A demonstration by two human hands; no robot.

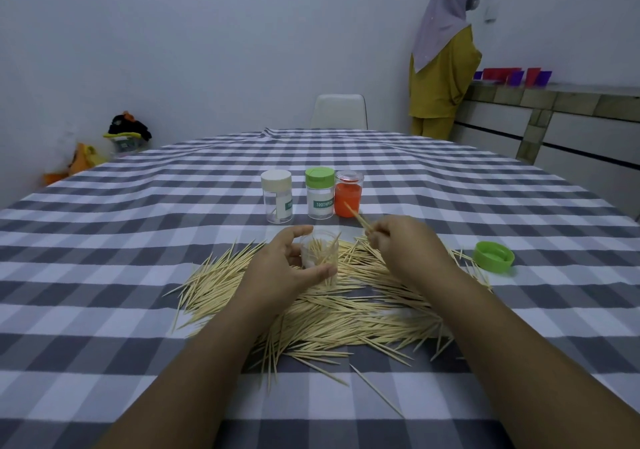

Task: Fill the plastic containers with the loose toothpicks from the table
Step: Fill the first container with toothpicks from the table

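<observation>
1. Head view: the left hand [284,268] grips an open clear jar [320,253] partly filled with toothpicks, standing on the toothpick pile [329,313].
2. The right hand [403,244] pinches a few toothpicks [358,218].
3. At 12 o'clock stand three jars [313,195]; at 3 o'clock lies a green lid [494,256].

three capped jars [313,195] stand in a row just beyond the open jar [320,253], blocking a reach straight ahead. a green lid [494,256] lies off to the right. loose toothpicks [329,317] cover the cloth between both forearms; checked tablecloth [104,275] left lies bare.
</observation>
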